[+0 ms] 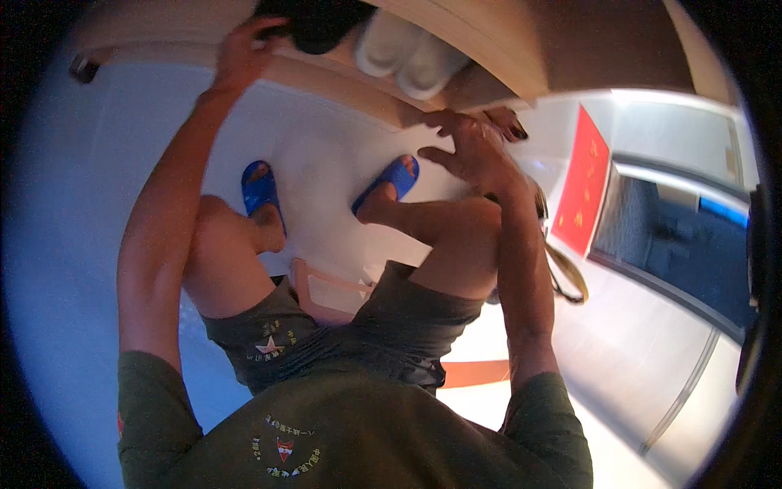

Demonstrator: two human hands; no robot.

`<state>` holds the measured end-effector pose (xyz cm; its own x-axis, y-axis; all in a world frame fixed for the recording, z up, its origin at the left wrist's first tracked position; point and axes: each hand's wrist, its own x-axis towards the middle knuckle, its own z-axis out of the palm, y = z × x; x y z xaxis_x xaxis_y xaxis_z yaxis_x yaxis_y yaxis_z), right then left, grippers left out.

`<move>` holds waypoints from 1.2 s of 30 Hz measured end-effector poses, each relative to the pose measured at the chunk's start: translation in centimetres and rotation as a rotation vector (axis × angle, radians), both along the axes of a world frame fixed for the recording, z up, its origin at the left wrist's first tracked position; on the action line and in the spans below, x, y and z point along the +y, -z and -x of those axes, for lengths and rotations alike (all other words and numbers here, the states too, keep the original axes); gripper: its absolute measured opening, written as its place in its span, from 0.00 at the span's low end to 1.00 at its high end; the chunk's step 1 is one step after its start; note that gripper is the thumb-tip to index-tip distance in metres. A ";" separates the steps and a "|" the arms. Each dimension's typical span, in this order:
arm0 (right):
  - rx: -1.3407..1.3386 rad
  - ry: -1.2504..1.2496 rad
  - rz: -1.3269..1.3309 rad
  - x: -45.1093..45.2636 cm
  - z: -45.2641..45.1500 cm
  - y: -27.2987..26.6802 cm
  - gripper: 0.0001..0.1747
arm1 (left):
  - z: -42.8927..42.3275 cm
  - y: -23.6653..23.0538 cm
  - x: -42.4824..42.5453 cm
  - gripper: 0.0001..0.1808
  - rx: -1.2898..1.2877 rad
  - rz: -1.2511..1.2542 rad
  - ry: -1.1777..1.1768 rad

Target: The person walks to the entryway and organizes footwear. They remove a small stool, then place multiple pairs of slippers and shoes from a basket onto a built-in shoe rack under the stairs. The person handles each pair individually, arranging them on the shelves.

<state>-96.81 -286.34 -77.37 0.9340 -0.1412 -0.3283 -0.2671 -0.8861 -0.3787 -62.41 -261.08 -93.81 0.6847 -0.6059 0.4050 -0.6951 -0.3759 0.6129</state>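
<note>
My left hand [253, 55] is raised to a wooden shoe shelf [342, 64], its fingers beside a black item [324, 27], perhaps a shoe. Blur hides whether those fingers grip it. A pair of white slippers [406, 52] sits next to the black item on the shelf. Near the shelf's right end hovers my right hand [473, 150], fingers spread and nothing visible between them. Just behind it shows a dark brown object [510, 122], partly covered and too blurred to name.
Blue slides [391, 183] are on my feet on the pale floor [317, 134]. I sit on a low stool [302, 284]. A strap [568, 272] lies beside my right forearm. To the right are a red panel with writing [583, 183] and a dark-framed opening [672, 232].
</note>
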 end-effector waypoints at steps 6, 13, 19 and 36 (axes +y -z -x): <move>-0.540 0.701 -0.406 3.4 14.6 -2.0 0.19 | -3.9 -0.2 5.8 0.24 0.206 -0.277 0.010; -0.530 1.581 -0.573 8.7 31.8 13.6 0.21 | 6.4 -6.4 10.1 0.29 0.830 -1.008 0.375; -0.449 1.852 -0.296 3.8 47.3 24.6 0.14 | 4.0 -4.9 10.9 0.27 0.544 -1.055 0.251; -0.148 1.520 0.531 -9.3 40.4 22.0 0.16 | 8.3 -8.2 5.1 0.32 0.767 -0.977 0.160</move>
<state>-137.17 -295.67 -99.37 -0.1503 -0.9798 0.1320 -0.9656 0.1168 -0.2325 -70.69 -256.01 -85.63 0.4357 -0.5258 -0.7306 -0.3625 -0.8454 0.3922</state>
